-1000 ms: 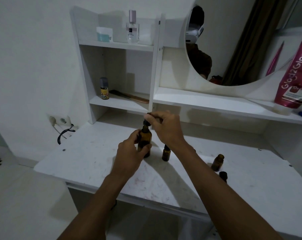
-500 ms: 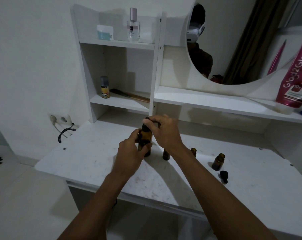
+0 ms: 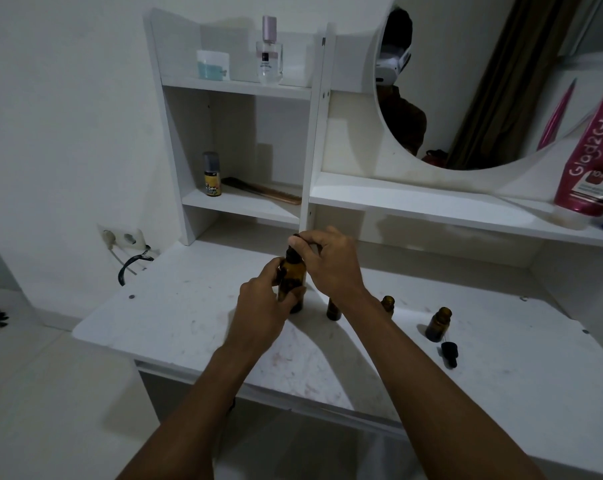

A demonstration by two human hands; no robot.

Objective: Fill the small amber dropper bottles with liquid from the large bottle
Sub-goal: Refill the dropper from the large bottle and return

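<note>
We've got the large bottle (image 3: 293,282) upright on the worktop (image 3: 189,306), left hand (image 3: 263,303) wrapped round its body, right hand (image 3: 327,261) pinched on the cap directly above, w/ small open bottles (image 3: 438,323) just to its right.

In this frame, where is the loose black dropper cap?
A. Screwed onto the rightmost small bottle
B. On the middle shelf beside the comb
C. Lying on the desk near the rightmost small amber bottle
C: the loose black dropper cap lies on the desk just in front of the open-necked rightmost small amber bottle.
</note>
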